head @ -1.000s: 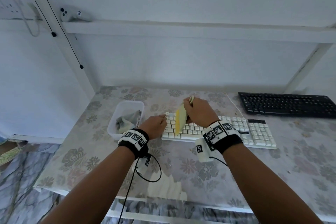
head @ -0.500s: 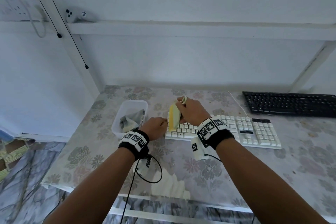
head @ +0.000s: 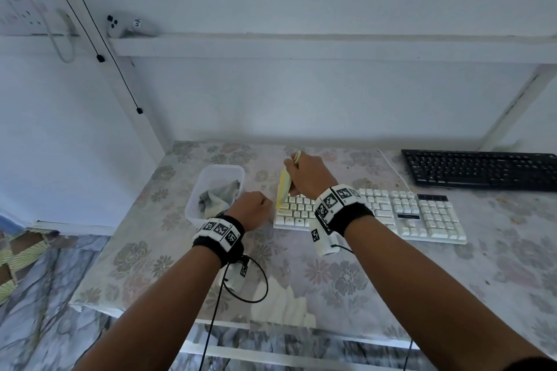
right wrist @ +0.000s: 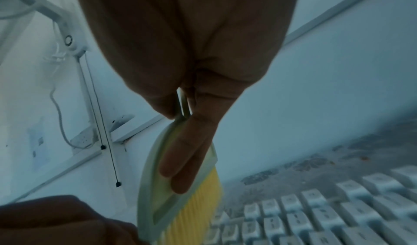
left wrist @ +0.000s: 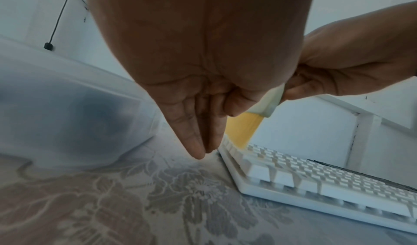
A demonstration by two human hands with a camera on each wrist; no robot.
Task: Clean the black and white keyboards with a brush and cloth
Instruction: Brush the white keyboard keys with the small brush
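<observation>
Brush (head: 283,187) gripped in right hand (head: 307,173), bristles on white keyboard (head: 422,214).

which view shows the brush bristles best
The right wrist view: the yellow bristles fill the foreground below the right hand. The left wrist view shows them smaller, partly behind the left hand. The head view shows only a thin edge.

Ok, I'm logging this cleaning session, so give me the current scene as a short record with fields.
right hand: grips brush, yellow bristles on white keyboard's left end
left hand: fingers straight, tips on table beside that keyboard's left edge
black keyboard: far right, untouched
cloth: in clear tub, left of white keyboard
</observation>
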